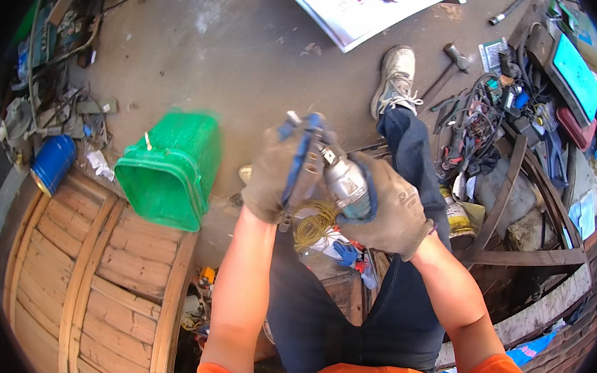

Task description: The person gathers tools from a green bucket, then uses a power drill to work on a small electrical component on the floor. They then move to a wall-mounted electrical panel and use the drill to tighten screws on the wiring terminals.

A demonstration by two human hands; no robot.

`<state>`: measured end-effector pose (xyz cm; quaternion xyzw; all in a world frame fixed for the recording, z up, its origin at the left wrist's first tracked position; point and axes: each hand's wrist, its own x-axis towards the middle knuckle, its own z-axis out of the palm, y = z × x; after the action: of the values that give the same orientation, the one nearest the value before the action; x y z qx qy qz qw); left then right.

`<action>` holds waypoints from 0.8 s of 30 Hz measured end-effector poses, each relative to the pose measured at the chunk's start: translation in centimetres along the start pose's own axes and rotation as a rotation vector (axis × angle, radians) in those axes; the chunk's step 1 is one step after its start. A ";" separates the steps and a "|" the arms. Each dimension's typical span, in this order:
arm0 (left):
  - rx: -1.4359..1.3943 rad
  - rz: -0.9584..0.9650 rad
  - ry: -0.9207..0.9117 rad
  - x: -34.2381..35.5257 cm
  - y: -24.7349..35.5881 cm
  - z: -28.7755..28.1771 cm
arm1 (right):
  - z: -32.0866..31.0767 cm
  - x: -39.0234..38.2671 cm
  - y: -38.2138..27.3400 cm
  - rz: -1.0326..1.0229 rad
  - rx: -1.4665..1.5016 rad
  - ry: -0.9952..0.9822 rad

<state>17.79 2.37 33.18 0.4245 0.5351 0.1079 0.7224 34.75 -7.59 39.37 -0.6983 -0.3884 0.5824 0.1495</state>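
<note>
My gloved left hand (275, 167) is closed on metal pieces (310, 163), partly tubular, which I cannot make out exactly. My gloved right hand (388, 207) is wrapped round a silver power tool (346, 183) with a rounded body. The tool's narrow front end points up and left toward the pieces in my left hand, close against them; whether it is joined to them I cannot tell. Both hands are over my lap, above a coil of yellow cord (313, 226) and a blue cloth item (346, 253).
A green bucket (166, 169) lies on its side left, near a blue can (51, 163) and wooden slatted panels (57, 266). At upper right are a hammer (456, 58), tangled cables and tools (487, 110), and rusty metal frames (515, 189). White printed sheets (347, 8) lie on the floor ahead.
</note>
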 end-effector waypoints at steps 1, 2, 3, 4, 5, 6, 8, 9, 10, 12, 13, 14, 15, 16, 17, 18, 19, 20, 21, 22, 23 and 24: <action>-0.356 -0.270 0.210 0.8 0.8 0.4 | -0.4 -0.4 0.0 -0.013 -0.056 0.015; -0.557 -0.151 0.079 2.0 -0.3 -2.6 | -1.1 -1.1 0.3 -0.059 -0.045 0.015; -0.744 -0.028 -0.040 2.8 -1.5 -5.7 | -1.9 -2.0 0.6 -0.077 -0.071 0.030; -0.570 -0.084 0.001 2.7 -0.4 -5.5 | -2.5 -2.8 1.1 -0.096 -0.090 0.043; -0.396 -0.140 0.047 2.4 1.0 -5.4 | -2.9 -3.6 1.9 -0.065 -0.088 0.047; -0.219 -0.201 0.091 1.9 1.9 -5.5 | -3.2 -4.2 1.9 -0.024 -0.089 0.073; -0.147 -0.258 0.105 0.7 0.1 -5.8 | -3.7 -4.1 2.8 -0.089 -0.040 0.214; -0.297 -0.317 0.167 -0.7 -0.8 -5.6 | -3.9 -3.9 2.7 -0.047 -0.027 0.191; -0.445 -0.364 0.232 -1.3 -1.5 -5.8 | -3.8 -3.4 2.8 -0.026 -0.033 0.215; -0.491 -0.369 0.265 -4.7 -3.0 -7.0 | -2.7 -3.2 2.6 -0.027 0.037 0.218; -0.523 -0.368 0.285 -7.1 -4.0 -8.1 | -2.1 -3.1 1.7 -0.043 0.085 0.212; -0.555 -0.370 0.374 -9.4 -5.2 -9.8 | -0.6 -2.8 1.3 -0.037 0.261 0.175; -0.594 -0.380 0.457 -12.0 -6.7 -11.5 | 0.9 -2.6 0.2 -0.017 0.383 0.141; -0.641 -0.392 0.536 -14.6 -8.2 -13.2 | 2.5 -2.3 -1.3 0.010 0.498 0.105; -0.664 -0.384 0.614 -17.4 -9.7 -14.9 | 4.5 -2.1 -2.5 -0.022 0.557 0.049; -0.694 -0.370 0.695 -20.2 -11.0 -16.6 | 6.6 -1.9 -3.9 -0.057 0.611 -0.011; -0.637 -0.414 0.739 -22.6 -12.1 -18.4 | 9.1 -1.7 -5.9 -0.063 0.692 -0.066; -0.699 -0.376 0.771 -25.0 -13.6 -19.8 | 12.0 -1.5 -7.5 -0.128 0.674 -0.081; -0.769 -0.332 0.810 -27.6 -15.5 -21.1 | 15.3 -1.0 -9.2 -0.126 0.609 -0.104; -0.838 -0.289 0.849 -29.9 -17.2 -22.0 | 19.1 -0.4 -10.9 -0.124 0.532 -0.115; -0.819 -0.275 0.840 -31.9 -17.9 -22.6 | 22.9 0.3 -12.6 -0.122 0.455 -0.131; -0.836 -0.265 0.885 -33.7 -18.9 -23.3 | 27.3 1.5 -14.2 -0.120 0.368 -0.128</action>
<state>-21.63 -18.22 40.76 -0.0492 0.7443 0.3836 0.5445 4.16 -3.92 40.14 -0.5963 -0.3249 0.6769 0.2840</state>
